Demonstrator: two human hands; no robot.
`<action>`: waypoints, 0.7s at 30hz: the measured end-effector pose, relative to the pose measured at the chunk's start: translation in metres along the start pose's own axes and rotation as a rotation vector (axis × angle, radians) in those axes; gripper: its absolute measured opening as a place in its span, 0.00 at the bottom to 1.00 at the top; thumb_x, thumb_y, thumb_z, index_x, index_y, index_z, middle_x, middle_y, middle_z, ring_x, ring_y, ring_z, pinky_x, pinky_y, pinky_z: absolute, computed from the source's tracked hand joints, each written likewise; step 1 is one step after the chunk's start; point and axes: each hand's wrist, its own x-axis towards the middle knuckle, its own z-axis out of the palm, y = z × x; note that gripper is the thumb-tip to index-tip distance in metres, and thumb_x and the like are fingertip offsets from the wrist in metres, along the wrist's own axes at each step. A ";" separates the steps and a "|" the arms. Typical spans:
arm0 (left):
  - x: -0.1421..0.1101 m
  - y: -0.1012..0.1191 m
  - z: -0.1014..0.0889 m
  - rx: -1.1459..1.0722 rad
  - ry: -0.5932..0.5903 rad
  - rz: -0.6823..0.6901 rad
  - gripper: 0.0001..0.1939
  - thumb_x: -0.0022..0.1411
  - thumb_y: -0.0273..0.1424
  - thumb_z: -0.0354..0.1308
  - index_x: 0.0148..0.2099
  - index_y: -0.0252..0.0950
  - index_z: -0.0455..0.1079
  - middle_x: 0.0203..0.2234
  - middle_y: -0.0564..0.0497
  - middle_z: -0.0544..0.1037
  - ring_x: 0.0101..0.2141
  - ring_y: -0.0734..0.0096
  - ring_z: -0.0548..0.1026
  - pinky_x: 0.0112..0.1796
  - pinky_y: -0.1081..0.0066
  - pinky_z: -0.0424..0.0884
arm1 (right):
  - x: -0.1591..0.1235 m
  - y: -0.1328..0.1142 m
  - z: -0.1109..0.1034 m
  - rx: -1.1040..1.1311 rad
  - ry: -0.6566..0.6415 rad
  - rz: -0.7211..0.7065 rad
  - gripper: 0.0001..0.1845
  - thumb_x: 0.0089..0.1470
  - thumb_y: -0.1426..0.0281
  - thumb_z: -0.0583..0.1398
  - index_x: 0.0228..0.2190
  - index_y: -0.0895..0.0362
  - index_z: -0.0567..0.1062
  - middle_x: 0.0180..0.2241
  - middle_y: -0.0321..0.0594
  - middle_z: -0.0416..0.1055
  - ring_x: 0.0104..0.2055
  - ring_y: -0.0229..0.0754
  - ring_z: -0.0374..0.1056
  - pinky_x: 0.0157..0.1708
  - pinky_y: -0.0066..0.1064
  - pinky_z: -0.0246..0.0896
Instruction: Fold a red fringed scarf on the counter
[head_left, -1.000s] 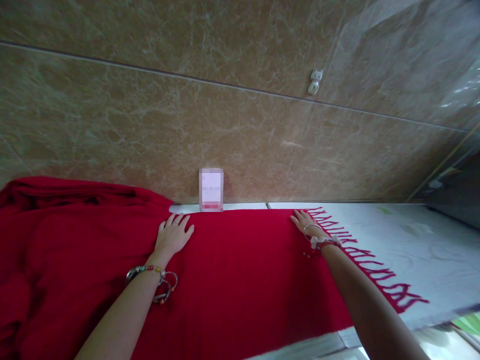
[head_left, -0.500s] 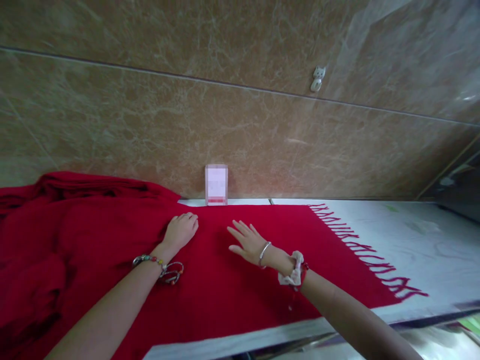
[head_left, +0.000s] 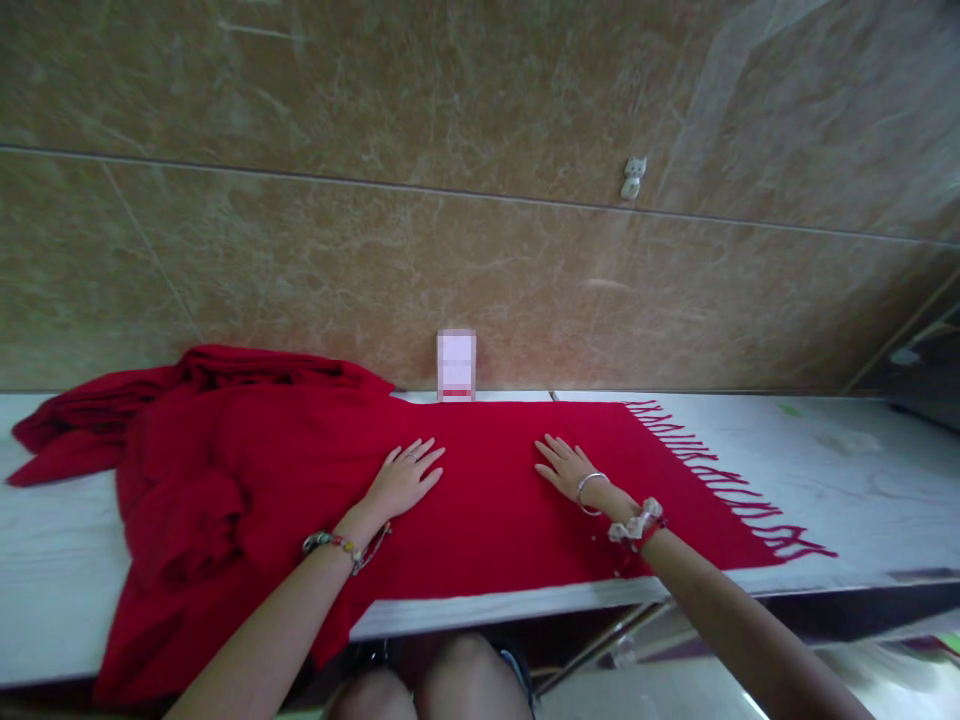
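Note:
A red fringed scarf point(head_left: 487, 530) lies across the white tabletop, smooth on the right and heaped in loose folds on the left. Both hands rest on its smooth part. My left hand point(head_left: 405, 480) is flat with fingers spread, beside the bunched folds; a beaded bracelet circles that wrist. Palm down, my right hand point(head_left: 564, 468) lies flat nearer the fringed end, its fingers apart. It wears a silver bangle and a pale scrunchie. Neither hand grips anything. The twisted fringe point(head_left: 727, 490) hangs off the scarf's right end onto the table.
A brown marble-tiled wall point(head_left: 337, 260) rises right behind the white table point(head_left: 847, 500). Against it leans a blurred phone-shaped panel point(head_left: 457, 365). A small white cat-shaped hook point(head_left: 634, 178) is stuck to the wall. My knees point(head_left: 465, 680) show below the table's front edge.
My left hand has spread its curled fingers flat on the scarf. My right hand has moved right and settled on the cloth. The view has shifted, showing more table at the left and my knees.

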 end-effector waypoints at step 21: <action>-0.001 0.001 -0.001 -0.034 0.043 -0.005 0.21 0.64 0.37 0.41 0.58 0.42 0.58 0.58 0.49 0.60 0.58 0.65 0.56 0.55 0.58 0.51 | -0.010 -0.133 0.005 0.147 0.055 -0.288 0.35 0.56 0.55 0.47 0.57 0.65 0.55 0.59 0.55 0.50 0.62 0.51 0.43 0.58 0.49 0.41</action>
